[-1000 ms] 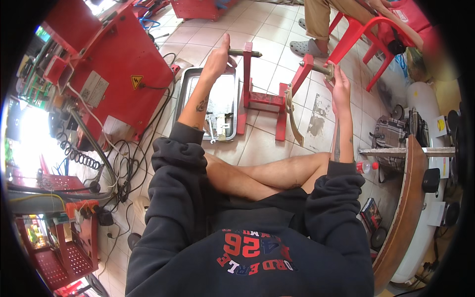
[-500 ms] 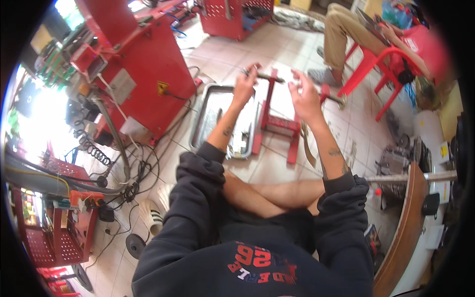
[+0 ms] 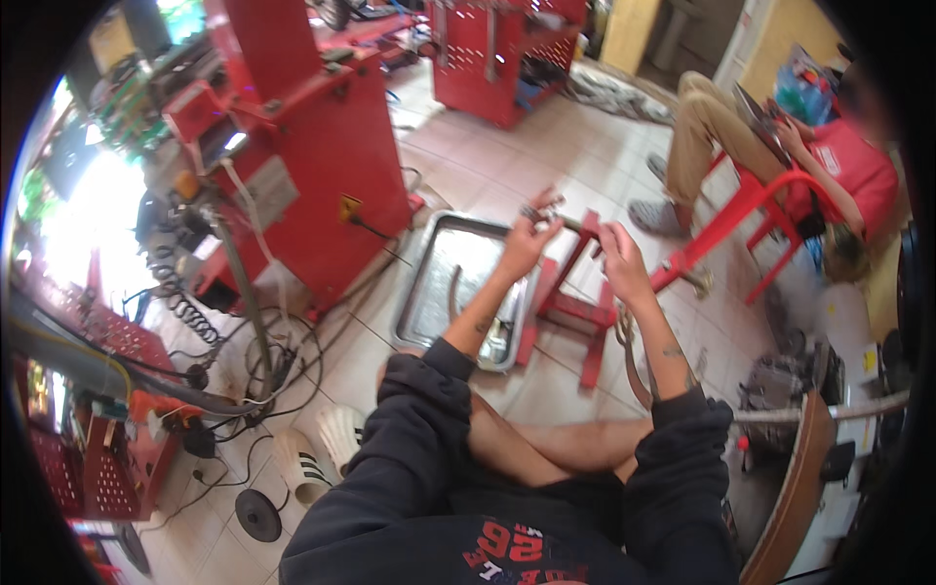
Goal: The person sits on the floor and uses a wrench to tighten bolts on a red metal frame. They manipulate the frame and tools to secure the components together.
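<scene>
A low red metal stand (image 3: 575, 310) is on the tiles in front of me, with a dark metal rod (image 3: 573, 227) through the top of its upright. My left hand (image 3: 527, 246) is closed around the rod's left end, where a small shiny metal part shows at the fingers. Just right of the upright, my right hand (image 3: 622, 261) has its fingers curled together; whatever they pinch is too small to make out. Beneath my left forearm lies a silver metal tray (image 3: 417, 292) with a curved strip and small parts inside. A brown strap (image 3: 636, 370) hangs beside my right forearm.
A large red machine (image 3: 341, 185) with cables and hoses stands at left. Another red cabinet (image 3: 487, 68) is farther back. At right, a person (image 3: 848, 166) sits on a red plastic chair (image 3: 756, 219). Sandals (image 3: 304, 466) and a black disc (image 3: 258, 514) lie at lower left.
My right hand has gone from spread fingers to curled ones and moved in toward the stand's upright. My left hand stays at the rod's left end. The whole view has shifted.
</scene>
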Tool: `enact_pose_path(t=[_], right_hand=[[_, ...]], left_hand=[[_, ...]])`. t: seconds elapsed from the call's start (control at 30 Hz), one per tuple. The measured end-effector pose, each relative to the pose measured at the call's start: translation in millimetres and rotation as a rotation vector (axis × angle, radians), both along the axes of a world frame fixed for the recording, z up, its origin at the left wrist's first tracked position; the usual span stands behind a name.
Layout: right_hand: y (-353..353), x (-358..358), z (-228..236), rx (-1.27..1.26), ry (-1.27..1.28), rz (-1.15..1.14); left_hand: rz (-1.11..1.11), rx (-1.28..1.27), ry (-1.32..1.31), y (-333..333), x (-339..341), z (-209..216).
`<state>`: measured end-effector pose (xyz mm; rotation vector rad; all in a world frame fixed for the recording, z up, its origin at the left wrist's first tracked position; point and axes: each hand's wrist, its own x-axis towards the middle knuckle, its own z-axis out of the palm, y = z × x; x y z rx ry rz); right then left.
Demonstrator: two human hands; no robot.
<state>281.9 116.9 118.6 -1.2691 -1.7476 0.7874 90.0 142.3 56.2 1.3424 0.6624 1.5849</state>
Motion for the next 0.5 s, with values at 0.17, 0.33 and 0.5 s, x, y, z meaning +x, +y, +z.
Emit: enact_pose_path(t=[0.17,0.33,0.5], right_hand=[[20,9,-5,-0.347,0.086,0.035],[13,-5,-3,-0.042,0.068,0.031],[22,4,0,-0.326,-0.011,0.005]], left_hand=[[-0.059,0.026,-0.028,-8,0,16],[-0.046,0.055,-0.014,-12,-6,18],[-0.065,0.062,-0.006,-13,-6,21]])
